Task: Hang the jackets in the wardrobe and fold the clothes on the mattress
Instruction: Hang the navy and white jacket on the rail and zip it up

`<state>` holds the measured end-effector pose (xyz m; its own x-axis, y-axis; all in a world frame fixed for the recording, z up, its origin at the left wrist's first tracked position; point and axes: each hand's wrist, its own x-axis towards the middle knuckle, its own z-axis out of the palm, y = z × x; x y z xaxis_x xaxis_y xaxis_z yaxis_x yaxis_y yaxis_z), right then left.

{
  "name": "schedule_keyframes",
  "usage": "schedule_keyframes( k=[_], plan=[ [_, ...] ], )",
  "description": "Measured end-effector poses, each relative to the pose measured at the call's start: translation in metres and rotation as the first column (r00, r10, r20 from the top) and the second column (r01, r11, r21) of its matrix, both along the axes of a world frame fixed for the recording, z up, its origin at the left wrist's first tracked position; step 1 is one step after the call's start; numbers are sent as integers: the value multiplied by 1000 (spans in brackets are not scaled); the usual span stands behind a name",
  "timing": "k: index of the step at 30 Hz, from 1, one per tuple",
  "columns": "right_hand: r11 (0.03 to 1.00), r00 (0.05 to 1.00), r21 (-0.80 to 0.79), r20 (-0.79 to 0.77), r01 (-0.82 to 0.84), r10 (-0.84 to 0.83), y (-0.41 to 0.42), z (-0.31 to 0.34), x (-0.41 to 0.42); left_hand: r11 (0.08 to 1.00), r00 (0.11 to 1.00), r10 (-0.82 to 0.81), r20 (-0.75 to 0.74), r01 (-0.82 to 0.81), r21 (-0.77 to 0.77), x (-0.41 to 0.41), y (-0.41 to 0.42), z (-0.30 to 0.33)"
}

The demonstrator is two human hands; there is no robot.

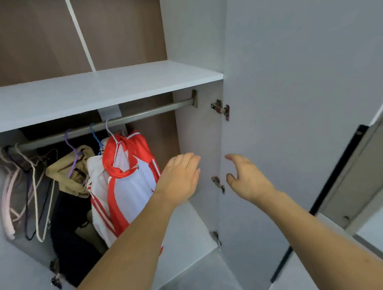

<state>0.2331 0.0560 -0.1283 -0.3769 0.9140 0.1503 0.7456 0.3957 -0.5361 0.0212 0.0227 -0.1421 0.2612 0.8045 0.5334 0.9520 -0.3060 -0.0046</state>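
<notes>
Jackets: red-white jacket [131,179] hung on rail [129,120], left of left hand [178,180] fingers. Tan jacket [72,170] and dark garment [70,236] partly hidden behind. Left hand flat, empty. Right hand [246,177] fingers loosely curled, empty, near door [293,98] edge. Mattress out of frame.

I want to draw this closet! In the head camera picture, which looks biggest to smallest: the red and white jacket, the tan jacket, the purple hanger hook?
1. Red and white jacket
2. Tan jacket, partly hidden
3. Purple hanger hook
</notes>
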Motion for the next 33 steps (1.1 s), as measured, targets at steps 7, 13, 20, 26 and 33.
schedule_keyframes(
  k=[7,13,20,26,33],
  plan=[
    [965,992,229,-63,124,-113,-93,-7,169,934,959,-284,-8,279,223,157,-16,0],
    [836,857,192,-119,515,-501,-171,-23,355,819,828,-561,14,553,152,349,-41,-12],
    [600,600,51,-154,798,-785,-256,-53,542,636,636,-772,-4,772,2,575,-70,-21],
    [350,332,-68,-194,934,-923,-303,-79,658,424,422,-906,-38,902,-84,746,-75,-41],
    [-84,-124,-236,-161,968,-979,-387,-114,778,92,100,-994,33,975,-201,961,-122,-69]
  ],
)
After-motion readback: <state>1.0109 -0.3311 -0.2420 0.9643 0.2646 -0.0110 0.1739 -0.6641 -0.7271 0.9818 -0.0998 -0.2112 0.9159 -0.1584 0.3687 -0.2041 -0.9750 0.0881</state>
